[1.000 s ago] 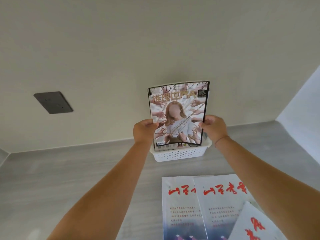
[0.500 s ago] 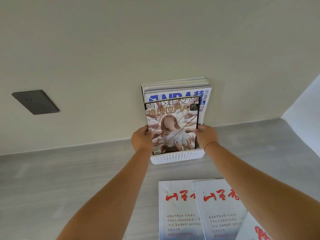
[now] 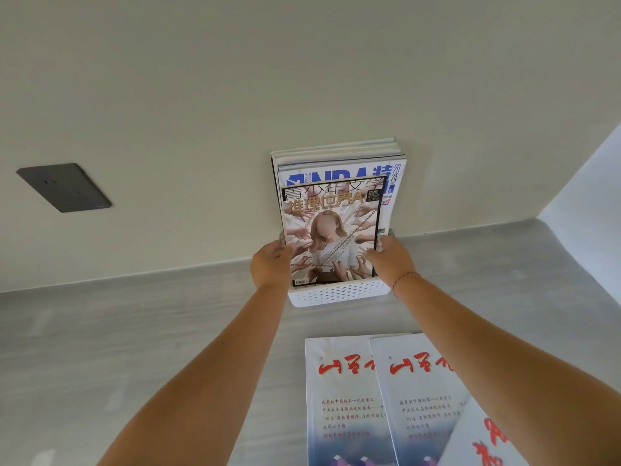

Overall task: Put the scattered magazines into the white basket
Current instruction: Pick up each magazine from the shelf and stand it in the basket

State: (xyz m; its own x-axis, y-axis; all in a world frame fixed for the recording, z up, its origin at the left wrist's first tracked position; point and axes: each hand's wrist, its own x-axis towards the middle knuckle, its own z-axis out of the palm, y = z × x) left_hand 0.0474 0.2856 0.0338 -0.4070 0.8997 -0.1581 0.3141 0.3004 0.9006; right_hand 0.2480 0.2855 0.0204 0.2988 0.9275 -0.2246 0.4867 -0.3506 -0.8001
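Grips [image 3: 272,265] [image 3: 391,260] on magazine [image 3: 331,230], stack [image 3: 339,168] behind.

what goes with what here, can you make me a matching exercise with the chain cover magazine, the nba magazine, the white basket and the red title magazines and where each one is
Things
1. chain cover magazine
2. NBA magazine
3. white basket
4. red title magazines

Places
A. flat on the grey counter, nearest the camera
B. on the counter by the wall, with magazines standing in it
C. gripped at its side edges by the left hand and right hand
D. upright in the basket, behind the gripped one

Pairs: 1-C, 2-D, 3-B, 4-A
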